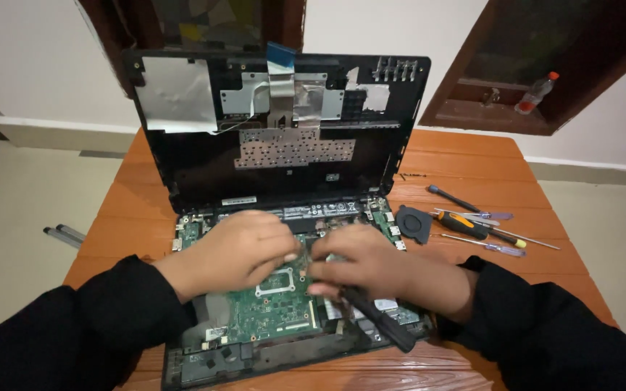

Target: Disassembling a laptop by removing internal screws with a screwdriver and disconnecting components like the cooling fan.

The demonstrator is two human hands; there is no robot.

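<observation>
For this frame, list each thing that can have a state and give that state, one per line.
Laptop: opened up, top cover raised upright, insides exposed.
Green motherboard: uncovered, lying in the base.
Left hand: resting on the motherboard, fingers curled.
Right hand: on the board, gripping a black-handled tool.
Cooling fan: removed, lying on the wooden table.
Screwdrivers: lying loose on the table, unused.
Plastic bottle: capped, leaning on the window ledge.
</observation>
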